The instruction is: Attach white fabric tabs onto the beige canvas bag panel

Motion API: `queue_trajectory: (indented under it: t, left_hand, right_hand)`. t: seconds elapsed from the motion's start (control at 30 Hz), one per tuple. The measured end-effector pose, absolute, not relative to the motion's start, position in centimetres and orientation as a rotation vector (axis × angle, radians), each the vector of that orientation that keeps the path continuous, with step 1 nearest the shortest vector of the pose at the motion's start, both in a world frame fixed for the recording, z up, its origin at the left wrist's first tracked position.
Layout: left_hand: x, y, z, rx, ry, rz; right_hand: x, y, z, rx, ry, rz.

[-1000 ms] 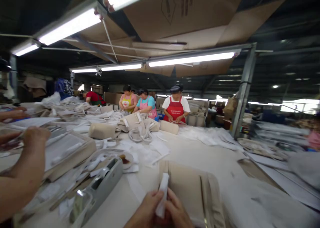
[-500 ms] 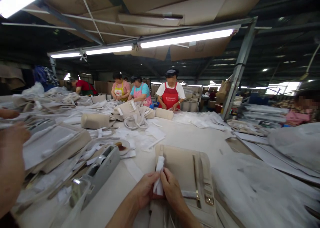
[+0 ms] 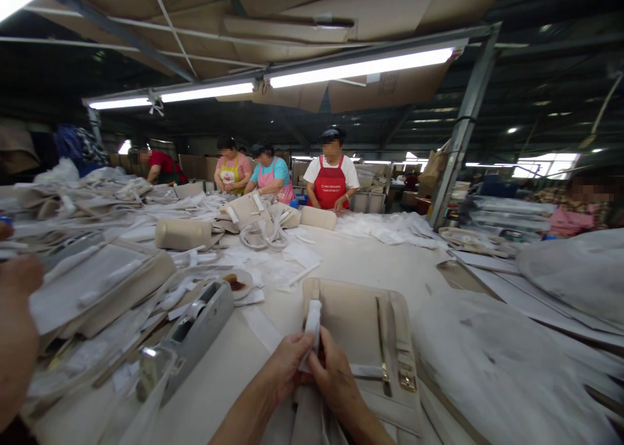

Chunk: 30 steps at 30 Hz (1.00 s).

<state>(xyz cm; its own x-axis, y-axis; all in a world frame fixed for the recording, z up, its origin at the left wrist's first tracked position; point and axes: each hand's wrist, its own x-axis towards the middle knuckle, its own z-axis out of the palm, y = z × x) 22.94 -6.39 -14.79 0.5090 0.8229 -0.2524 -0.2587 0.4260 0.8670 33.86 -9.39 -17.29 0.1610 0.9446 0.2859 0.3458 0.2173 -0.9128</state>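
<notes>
A beige handbag [image 3: 348,321] with a gold zipper and a gold buckle lies flat on the white table in front of me. Over its left side a white wrapping strip [image 3: 314,315] covers what looks like a strap. My left hand [image 3: 290,362] pinches this strip from the left, thumb on top. From the other side my right hand [image 3: 335,372] grips it, the fingers of both hands nearly touching. Its lower end is hidden by my fingers. Left of my hands stands a grey tape dispenser [image 3: 202,328].
At the left edge is another person's hand [image 3: 19,282], near a beige bag [image 3: 107,282] with white wrapping. A small dish [image 3: 238,282] holds something brown. Crumpled plastic sheeting [image 3: 502,360] lies right. Several people in aprons work across the table [image 3: 370,256].
My fingers have closed in around the white strip, which now looks narrower and more folded. The other person's hand at the left has moved lower. The view has shifted slightly.
</notes>
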Motion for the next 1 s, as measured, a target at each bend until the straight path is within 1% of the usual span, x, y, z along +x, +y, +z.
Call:
queue_trajectory:
  t: [0.07, 0.17, 0.27, 0.4, 0.43, 0.6, 0.63, 0.67, 0.77, 0.83, 1.0]
  left_hand:
    - [23.2, -6.3, -14.8, 0.886, 0.809, 0.780]
    - [23.4, -6.0, -15.1, 0.875, 0.843, 0.796]
    - [23.4, -5.9, -15.2, 0.848, 0.819, 0.832]
    - [23.2, -6.2, -15.1, 0.820, 0.759, 0.820]
    - [23.2, -6.2, -15.0, 0.821, 0.747, 0.804]
    - [23.5, -6.4, -15.1, 0.857, 0.760, 0.910]
    - [23.6, -6.4, -15.1, 0.887, 0.783, 0.935]
    - [23.7, -6.3, -15.2, 0.922, 0.815, 0.947]
    - [24.0, -6.2, -15.5, 1.033, 0.933, 0.942]
    - [24.2, -6.2, -15.6, 1.099, 0.977, 0.937]
    - [24.1, -6.2, -15.7, 1.224, 1.014, 0.965]
  right_hand:
    - [33.6, -9.3, -17.6, -1.385, -1.371, 0.622]
    - [33.8, -9.4, -17.2, -1.404, -1.406, 0.664]
    - [34.3, -9.6, -15.9, -1.314, -1.465, 0.808]
    - [34.4, -10.0, -14.9, -1.104, -1.414, 1.128]
    - [34.3, -10.0, -14.9, -1.095, -1.402, 1.142]
    - [33.3, -9.9, -15.7, -1.272, -1.332, 0.800]
    - [33.3, -9.7, -15.6, -1.256, -1.308, 0.837]
    - [33.5, -9.6, -15.4, -1.211, -1.285, 0.945]
    - [34.1, -8.8, -14.4, -0.992, -1.145, 1.431]
    - [34.3, -8.1, -14.2, -0.937, -1.013, 1.608]
    - [33.9, -6.4, -15.3, -1.075, -0.966, 1.448]
